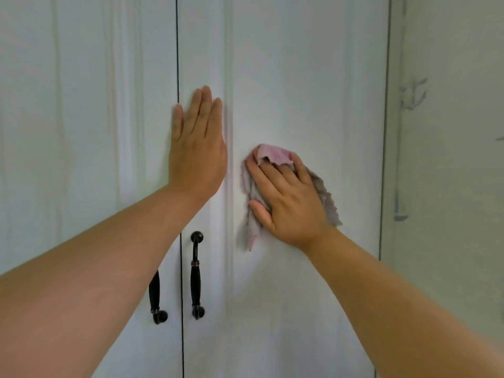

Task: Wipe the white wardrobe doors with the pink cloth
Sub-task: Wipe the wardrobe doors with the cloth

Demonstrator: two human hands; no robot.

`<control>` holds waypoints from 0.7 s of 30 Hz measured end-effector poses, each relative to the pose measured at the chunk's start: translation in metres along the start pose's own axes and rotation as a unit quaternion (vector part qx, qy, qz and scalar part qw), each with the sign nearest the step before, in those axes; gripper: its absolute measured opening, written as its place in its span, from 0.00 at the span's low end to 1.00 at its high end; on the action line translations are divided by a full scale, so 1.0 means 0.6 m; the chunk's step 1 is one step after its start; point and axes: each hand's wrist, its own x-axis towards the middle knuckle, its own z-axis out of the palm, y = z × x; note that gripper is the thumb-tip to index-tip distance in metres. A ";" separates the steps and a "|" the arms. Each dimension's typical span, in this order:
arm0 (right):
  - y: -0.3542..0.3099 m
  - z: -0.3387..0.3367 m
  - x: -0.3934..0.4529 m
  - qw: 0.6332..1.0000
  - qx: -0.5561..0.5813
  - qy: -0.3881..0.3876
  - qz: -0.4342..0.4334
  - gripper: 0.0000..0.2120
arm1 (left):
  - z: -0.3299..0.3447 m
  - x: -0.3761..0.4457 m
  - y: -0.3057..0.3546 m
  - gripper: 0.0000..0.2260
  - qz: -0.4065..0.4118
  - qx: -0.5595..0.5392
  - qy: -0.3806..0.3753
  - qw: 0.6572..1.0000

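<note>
- the left hand (197, 148) lies flat, fingers straight, on the right wardrobe door (300, 77) beside the centre seam.
- the right hand (286, 197) presses the pink cloth (272, 154) against the same door's panel.
- two dark handles (195, 276) hang lower down, one either side of the seam.
- a pale wall (450, 159) lies at far right.
</note>
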 end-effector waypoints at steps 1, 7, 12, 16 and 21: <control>0.030 -0.002 -0.009 1.000 -0.014 0.002 0.012 0.30 | 0.005 -0.003 0.002 0.24 -0.001 0.004 0.000 1.000; 0.015 0.003 0.098 0.955 -0.016 0.072 0.288 0.32 | 0.009 -0.002 0.004 0.27 0.003 -0.025 0.030 0.999; -0.101 0.024 0.039 0.988 0.018 0.032 0.147 0.32 | 0.013 0.001 -0.011 0.26 -0.002 -0.058 0.053 0.997; -0.074 0.017 -0.067 0.999 0.032 -0.013 -0.001 0.32 | 0.006 -0.003 -0.004 0.25 -0.003 -0.021 0.008 1.000; 0.022 0.005 -0.027 0.985 -0.002 0.031 0.169 0.32 | 0.007 -0.017 0.007 0.25 0.002 0.005 0.000 1.000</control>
